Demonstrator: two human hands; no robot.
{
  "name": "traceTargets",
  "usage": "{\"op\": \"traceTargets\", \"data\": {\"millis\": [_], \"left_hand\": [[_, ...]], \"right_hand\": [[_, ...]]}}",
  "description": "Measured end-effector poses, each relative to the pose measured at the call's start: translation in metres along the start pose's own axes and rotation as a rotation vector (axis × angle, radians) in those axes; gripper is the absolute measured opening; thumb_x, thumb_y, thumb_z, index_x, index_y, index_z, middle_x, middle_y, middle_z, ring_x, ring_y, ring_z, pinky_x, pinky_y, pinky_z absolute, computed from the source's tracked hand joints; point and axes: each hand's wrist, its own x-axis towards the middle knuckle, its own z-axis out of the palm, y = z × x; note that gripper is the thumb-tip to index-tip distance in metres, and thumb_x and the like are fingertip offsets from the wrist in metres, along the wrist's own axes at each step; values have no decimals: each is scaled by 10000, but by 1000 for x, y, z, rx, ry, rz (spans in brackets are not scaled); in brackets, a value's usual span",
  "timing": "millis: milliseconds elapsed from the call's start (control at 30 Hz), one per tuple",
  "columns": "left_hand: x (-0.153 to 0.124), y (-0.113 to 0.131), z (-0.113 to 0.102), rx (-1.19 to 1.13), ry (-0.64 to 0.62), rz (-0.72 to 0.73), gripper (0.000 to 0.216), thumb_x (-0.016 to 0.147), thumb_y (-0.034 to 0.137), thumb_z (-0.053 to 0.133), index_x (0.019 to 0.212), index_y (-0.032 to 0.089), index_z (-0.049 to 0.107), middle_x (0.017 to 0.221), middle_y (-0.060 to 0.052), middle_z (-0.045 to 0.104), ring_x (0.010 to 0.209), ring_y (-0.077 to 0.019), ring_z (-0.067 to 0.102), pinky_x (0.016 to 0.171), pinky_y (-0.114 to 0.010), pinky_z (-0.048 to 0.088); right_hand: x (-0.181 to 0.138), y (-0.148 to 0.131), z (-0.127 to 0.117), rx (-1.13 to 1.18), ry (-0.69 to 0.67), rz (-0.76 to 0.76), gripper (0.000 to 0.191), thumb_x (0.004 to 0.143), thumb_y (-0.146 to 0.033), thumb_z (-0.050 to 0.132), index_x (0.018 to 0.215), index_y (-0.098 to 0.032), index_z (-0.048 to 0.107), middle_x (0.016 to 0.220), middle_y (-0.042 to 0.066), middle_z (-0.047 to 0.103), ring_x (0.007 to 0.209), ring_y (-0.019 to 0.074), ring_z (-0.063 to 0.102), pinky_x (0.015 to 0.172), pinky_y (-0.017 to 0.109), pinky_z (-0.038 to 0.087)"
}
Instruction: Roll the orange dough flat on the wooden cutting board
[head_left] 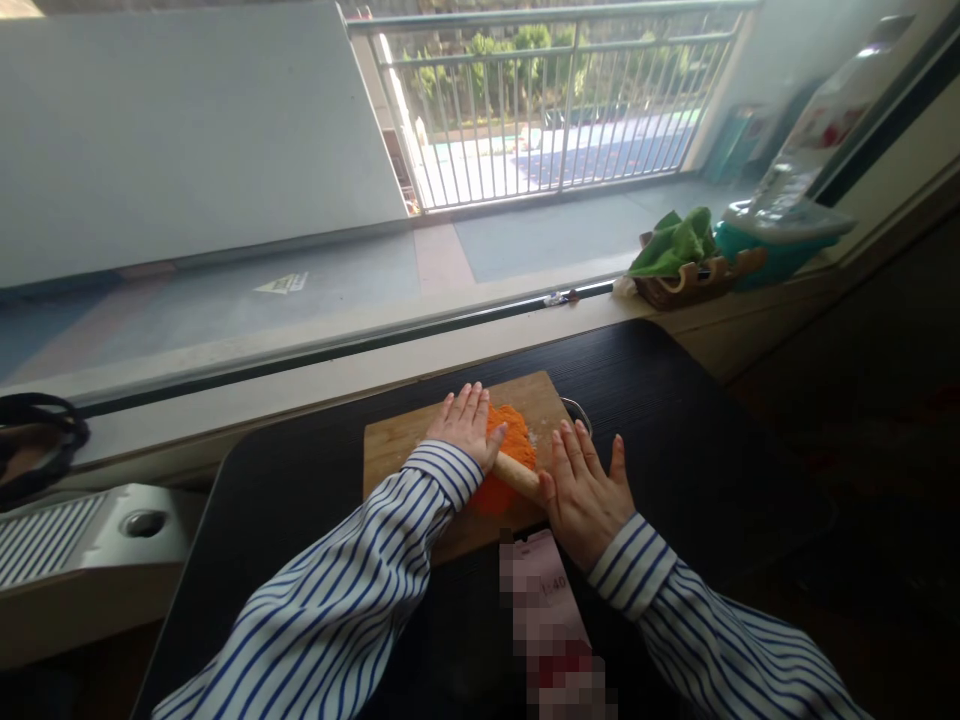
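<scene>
A wooden cutting board [397, 445] lies on a dark table [675, 420] by a window. On it is a flat piece of orange dough [514, 440] with a wooden rolling pin [517, 472] lying across it. My left hand [466, 425] rests flat, fingers stretched out, on the pin's left end. The palm of my right hand [585, 490] presses on the pin's right end, its fingers spread. Both sleeves are blue-and-white striped.
A blurred pink object [551, 610] lies at the table's near edge. On the windowsill at right stand a wooden holder with a green cloth [675, 245] and a teal and white appliance [780, 215]. A white appliance [82, 530] sits left of the table.
</scene>
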Motion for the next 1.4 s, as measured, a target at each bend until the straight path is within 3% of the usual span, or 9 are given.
{"op": "traceTargets", "data": {"millis": [167, 367, 633, 733, 1067, 1267, 1400], "left_hand": [[24, 10, -1, -18, 30, 3, 600, 893, 437, 180, 1363, 75, 273, 1431, -104, 267, 1325, -211, 203, 1092, -402, 122], [33, 16, -4, -19, 50, -5, 585, 897, 432, 159, 1366, 100, 271, 1429, -84, 280, 1323, -204, 211, 1089, -427, 116], [-20, -6, -3, 40, -17, 50, 657, 879, 483, 172, 1349, 39, 291, 1421, -138, 276, 1325, -239, 202, 1086, -434, 128], [-27, -9, -3, 42, -39, 51, 655, 877, 492, 181, 1340, 51, 320, 1411, -137, 300, 1318, -240, 224, 1084, -436, 137], [21, 6, -3, -4, -49, 9, 630, 887, 483, 148, 1364, 93, 276, 1433, -100, 263, 1328, -214, 195, 1081, -429, 138], [32, 7, -1, -11, -37, -25, 594, 893, 463, 141, 1368, 131, 273, 1434, -82, 269, 1326, -206, 201, 1077, -436, 149], [22, 4, -2, 5, -58, 6, 601, 886, 476, 164, 1358, 129, 297, 1423, -94, 292, 1321, -221, 214, 1070, -458, 152]], "right_hand": [[19, 16, 0, -40, -31, 30, 472, 899, -275, 270, 1295, -58, 408, 1372, 153, 363, 1300, 273, 234, 1040, 548, 4], [27, 22, 0, -36, -13, 53, 465, 905, -258, 255, 1293, -53, 410, 1350, 153, 400, 1292, 274, 251, 1040, 553, -7], [-14, -13, 3, 56, 20, -39, 490, 907, -350, 296, 1284, -66, 426, 1349, 137, 404, 1296, 266, 247, 1059, 524, 10], [-18, -14, 6, 67, 23, -60, 497, 902, -367, 308, 1290, -79, 422, 1355, 142, 395, 1298, 276, 241, 1053, 536, 4], [30, 25, 3, -25, -46, 0, 505, 913, -381, 253, 1283, -90, 434, 1363, 151, 383, 1297, 284, 234, 1033, 567, -4], [43, 31, 5, -31, -56, 47, 493, 909, -371, 256, 1275, -103, 448, 1347, 154, 407, 1292, 289, 243, 1020, 583, -16], [31, 23, 5, -2, -56, 28, 511, 909, -390, 247, 1280, -96, 439, 1356, 161, 390, 1293, 297, 237, 1013, 593, -6]]}}
